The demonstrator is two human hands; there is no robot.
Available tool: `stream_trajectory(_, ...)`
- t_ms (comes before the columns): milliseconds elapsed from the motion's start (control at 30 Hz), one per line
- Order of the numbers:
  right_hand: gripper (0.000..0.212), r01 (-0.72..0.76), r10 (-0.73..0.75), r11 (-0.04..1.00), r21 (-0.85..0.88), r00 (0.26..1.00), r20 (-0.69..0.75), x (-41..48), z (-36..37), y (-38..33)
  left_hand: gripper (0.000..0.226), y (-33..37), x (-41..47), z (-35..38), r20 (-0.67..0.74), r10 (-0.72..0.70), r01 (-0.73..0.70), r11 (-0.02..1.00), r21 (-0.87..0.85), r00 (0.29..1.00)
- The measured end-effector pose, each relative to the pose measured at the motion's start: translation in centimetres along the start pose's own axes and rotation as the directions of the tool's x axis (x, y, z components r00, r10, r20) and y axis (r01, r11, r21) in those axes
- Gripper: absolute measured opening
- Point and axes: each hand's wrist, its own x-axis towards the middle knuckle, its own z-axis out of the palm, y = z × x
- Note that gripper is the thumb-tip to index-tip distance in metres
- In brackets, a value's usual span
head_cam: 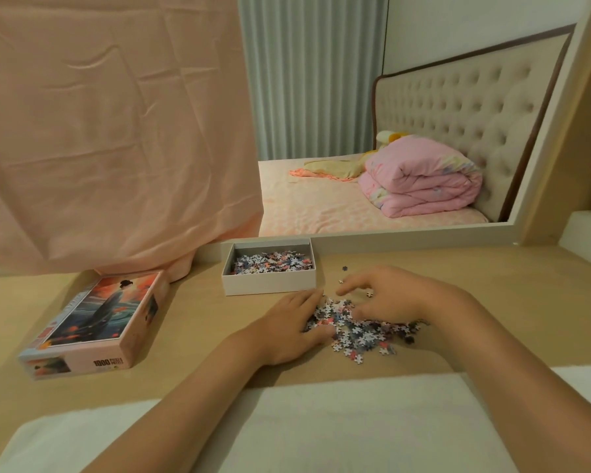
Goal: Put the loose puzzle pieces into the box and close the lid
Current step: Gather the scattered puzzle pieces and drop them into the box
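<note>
**A:** What surrounds the work?

**B:** From the head camera: a pale wooden table (185,319) with a white towel (321,421) along its near edge. A pink cloth (116,131) hangs at the far left, its hem just behind the lid. At the back, what looks like a framed mirror (539,165) shows a bed with a folded pink quilt (423,179). Nothing lies between the pieces and the box.

**A:** Where are the box and the pieces, and how do they lie?

**B:** The box (270,283) sits open side up against the mirror's frame, its long axis running left to right. The loose pieces (359,331) are heaped just in front of its right corner, trailing toward the near right. A few strays (344,268) lie beyond the heap. The lid (96,322) rests well to the left, picture up, its long axis angled from near left to far right.

**A:** How do they look?

**B:** The box is white and shallow, partly filled with small pieces in blue, white and coral. The lid shows a figure in a grey robe.

**A:** And the hands?

**B:** The left hand (287,329) lies flat, its straight fingers against the heap's left side. The right hand (389,295) arches over the heap with loosely bent fingers resting on the pieces, gripping nothing that shows.
</note>
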Motion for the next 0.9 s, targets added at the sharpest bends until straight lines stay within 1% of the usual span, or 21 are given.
stream_trajectory(33,0.068,-0.060,0.063,0.995,-0.084,0.997,0.038,-0.3,-0.3,0.2,0.085,0.4,0.2,-0.1,0.016,-0.004,0.004,0.999,-0.032,1.000)
stream_trajectory(100,0.099,-0.191,0.232,0.943,-0.274,0.965,0.125,-0.9,-0.5,0.3,0.092,1.1,0.6,0.1,0.052,0.005,-0.003,0.999,-0.042,0.999)
stream_trajectory(133,0.106,-0.217,0.277,0.922,-0.321,0.949,0.151,-1.0,-0.3,0.1,0.093,1.4,0.9,0.2,0.055,0.016,-0.015,1.000,-0.022,0.998)
stream_trajectory(167,0.108,-0.219,0.282,0.921,-0.322,0.945,0.165,-1.0,0.0,0.0,0.092,1.6,1.2,0.3,0.049,0.028,-0.027,1.000,-0.005,0.998)
stream_trajectory(267,0.097,-0.178,0.215,0.956,-0.234,0.966,0.142,-0.5,1.0,-0.2,0.081,1.9,1.5,0.2,0.004,0.037,-0.037,0.998,-0.046,0.999)
stream_trajectory(333,0.090,-0.148,0.177,0.967,-0.208,0.976,0.128,-0.2,1.3,-0.3,0.079,1.6,1.3,-0.5,-0.044,0.040,-0.043,0.996,-0.078,0.998)
stream_trajectory(367,0.088,-0.139,0.167,0.970,-0.200,0.978,0.127,-0.1,1.3,-0.3,0.080,1.3,1.0,-0.9,-0.068,0.036,-0.040,0.998,-0.058,0.997)
stream_trajectory(433,0.087,-0.136,0.163,0.970,-0.201,0.978,0.129,-0.1,1.4,-0.3,0.089,0.4,0.6,-1.7,-0.083,0.018,-0.013,0.998,0.062,0.996)
stream_trajectory(500,0.086,-0.134,0.164,0.967,-0.218,0.978,0.127,0.1,1.4,-0.3,0.099,0.1,0.4,-2.0,-0.035,-0.015,0.022,0.982,0.187,0.999)
stream_trajectory(567,0.084,-0.125,0.152,0.970,-0.210,0.981,0.119,0.5,1.6,-0.4,0.105,0.3,0.6,-1.6,0.005,-0.016,0.014,0.965,0.264,1.000)
stream_trajectory(633,0.076,-0.107,0.125,0.981,-0.161,0.986,0.108,1.0,2.0,-0.6,0.104,0.5,1.0,-1.0,0.010,0.015,-0.017,0.956,0.292,1.000)
stream_trajectory(700,0.061,-0.069,0.079,0.991,-0.116,0.993,0.083,1.5,2.5,-0.7,0.094,0.8,1.6,-0.7,0.010,0.046,-0.047,0.967,0.251,0.999)
stream_trajectory(800,0.040,-0.037,0.039,0.995,-0.088,0.999,0.025,1.5,2.7,-0.9,0.071,1.1,2.2,-0.9,-0.001,0.063,-0.062,0.990,0.123,0.998)
stream_trajectory(900,0.036,-0.044,0.043,0.999,-0.030,0.998,-0.038,1.5,2.8,-0.8,0.054,1.0,2.6,-1.4,-0.044,0.060,-0.057,0.997,0.053,0.997)
